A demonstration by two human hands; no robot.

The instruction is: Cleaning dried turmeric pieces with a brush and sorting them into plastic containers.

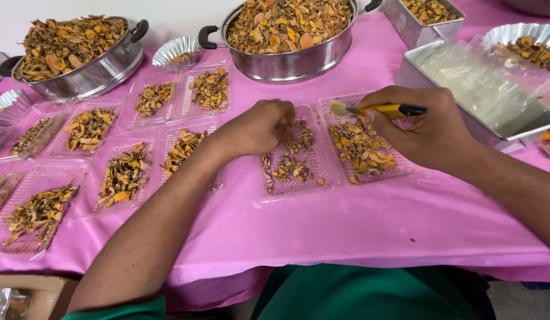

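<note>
Pink cloth (346, 231) covers the whole table, and I take the open double tray (334, 148) in the middle as my landmark. My left hand (257, 127) rests over its left half, fingers pressed together and pinching some dried orange-brown slices (289, 169). My right hand (426, 127) is over its right half, closed around a small brush (375, 109) with a yellow-black handle. The brush lies almost level, long axis left to right, bristles pointing left toward my other hand.

I count two big steel pots of slices behind the landmark: one (286, 35) straight behind, one (79, 53) far left. To the left of the landmark I can count about seven filled clear tray halves (124, 175). To the right stands a steel box (482, 89) holding clear film. In front of the landmark, bare cloth runs to the table edge, giving open room for moving.
</note>
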